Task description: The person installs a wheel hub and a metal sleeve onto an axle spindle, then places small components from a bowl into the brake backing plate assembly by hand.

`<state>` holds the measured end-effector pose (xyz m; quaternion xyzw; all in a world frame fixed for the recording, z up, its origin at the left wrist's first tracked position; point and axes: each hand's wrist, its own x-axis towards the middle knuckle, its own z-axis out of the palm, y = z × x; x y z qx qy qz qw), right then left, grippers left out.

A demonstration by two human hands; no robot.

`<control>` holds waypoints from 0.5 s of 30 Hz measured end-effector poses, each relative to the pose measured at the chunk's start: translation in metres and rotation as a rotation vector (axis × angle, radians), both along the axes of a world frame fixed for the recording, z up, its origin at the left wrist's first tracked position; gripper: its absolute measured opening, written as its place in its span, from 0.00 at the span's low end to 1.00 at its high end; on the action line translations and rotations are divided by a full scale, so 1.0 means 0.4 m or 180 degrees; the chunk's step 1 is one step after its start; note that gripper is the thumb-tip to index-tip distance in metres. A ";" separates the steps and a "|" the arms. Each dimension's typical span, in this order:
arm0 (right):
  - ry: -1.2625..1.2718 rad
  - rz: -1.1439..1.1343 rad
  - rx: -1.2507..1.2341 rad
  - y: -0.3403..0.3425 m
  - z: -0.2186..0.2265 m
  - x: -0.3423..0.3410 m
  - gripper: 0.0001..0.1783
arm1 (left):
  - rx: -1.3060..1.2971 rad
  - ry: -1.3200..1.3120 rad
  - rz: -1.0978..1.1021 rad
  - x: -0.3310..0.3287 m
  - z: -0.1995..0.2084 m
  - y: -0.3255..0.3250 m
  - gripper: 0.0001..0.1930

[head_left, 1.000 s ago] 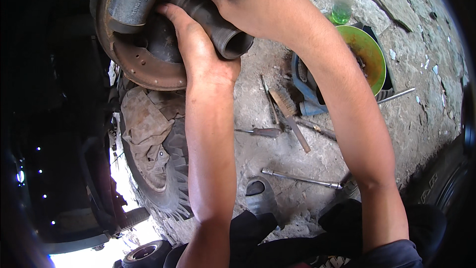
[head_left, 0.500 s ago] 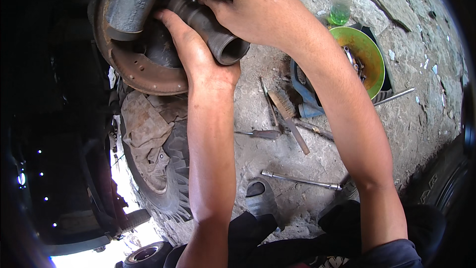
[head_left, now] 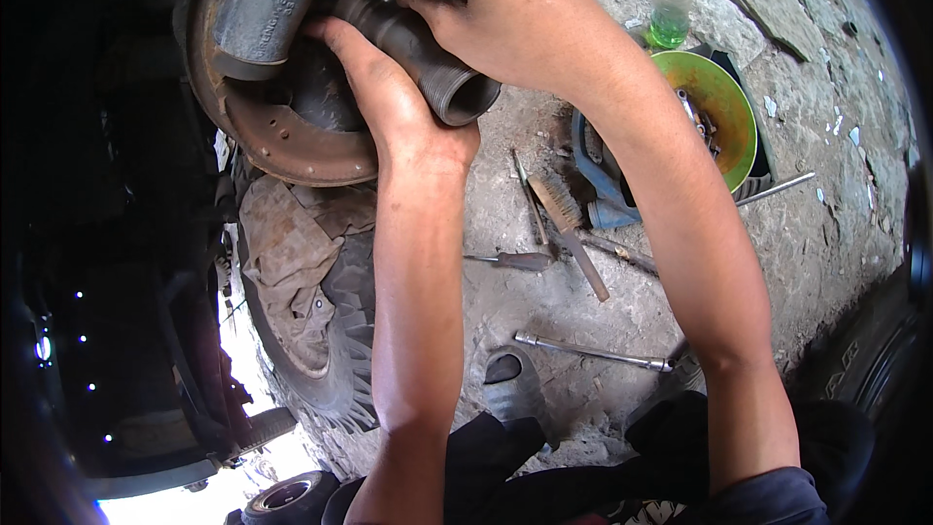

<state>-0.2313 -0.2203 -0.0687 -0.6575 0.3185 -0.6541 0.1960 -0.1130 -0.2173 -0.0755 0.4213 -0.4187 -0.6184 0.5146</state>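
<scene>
Your left hand [head_left: 394, 102] lies against the underside of the tube [head_left: 413, 47], thumb along its side; its other fingers are hidden, so their closure cannot be told. Your right hand [head_left: 476, 5] is bent over the tube's upper side, 2 digits showing slightly apart; whether it grips anything cannot be told. The tube stands out in front of the rusty plate [head_left: 301, 157], beside the grey cylinder [head_left: 267, 15]. Judged partway: the threaded end is bare, and metal parts lie in the bowl [head_left: 747, 126]. What remains is not evident.
</scene>
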 end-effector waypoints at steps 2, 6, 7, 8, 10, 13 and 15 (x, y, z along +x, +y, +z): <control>-0.0059 0.0014 0.0036 -0.002 0.001 0.005 0.08 | 0.0045 -0.0069 0.0050 0.002 0.004 0.001 0.44; 0.0057 0.0038 0.0070 -0.010 0.008 0.004 0.08 | 0.0219 -0.0273 0.0248 0.001 0.025 0.010 0.43; 0.0177 0.0017 0.0088 -0.013 0.009 0.001 0.07 | 0.0267 -0.0322 0.0296 0.002 0.026 0.011 0.43; 0.0112 0.0004 0.0033 -0.015 0.006 0.002 0.07 | 0.0253 -0.0330 0.0300 0.003 0.025 0.010 0.43; -0.0026 -0.0012 -0.0095 -0.018 0.003 0.008 0.07 | 0.0208 -0.0355 0.0321 0.010 0.024 0.009 0.43; -0.0130 -0.0098 -0.0149 -0.013 0.000 0.013 0.08 | 0.0148 -0.0384 0.0346 0.018 0.020 0.006 0.43; -0.0342 -0.0236 -0.0031 -0.017 0.002 0.019 0.08 | 0.0162 -0.0374 0.0280 0.016 0.020 0.006 0.43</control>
